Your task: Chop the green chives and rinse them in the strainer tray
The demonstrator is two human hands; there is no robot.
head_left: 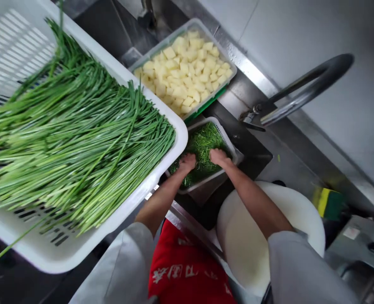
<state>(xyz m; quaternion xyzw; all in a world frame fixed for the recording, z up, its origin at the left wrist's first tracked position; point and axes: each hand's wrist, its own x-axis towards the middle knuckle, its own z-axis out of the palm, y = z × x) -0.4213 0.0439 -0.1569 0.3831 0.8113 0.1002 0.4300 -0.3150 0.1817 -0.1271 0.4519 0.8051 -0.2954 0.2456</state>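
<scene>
Both my hands are down in a small white basket (222, 127) of chopped chives (207, 137), which sits in the sink among what looks like water. My left hand (187, 161) is closed, knuckles up, at the basket's near left part, its fingertips sunk in the greens. Across from it, my right hand (218, 156) is curled into the chives by the right side. Bits of green lie against the fingers of both hands. What is inside each palm is hidden.
A large white basket (170, 120) of long chives (88, 126) stands at left. Diced potatoes (187, 67) fill a clear tub behind. A faucet (310, 86) juts over the sink at right, above a big white bucket (244, 236). A green-yellow sponge (328, 204) lies farther right.
</scene>
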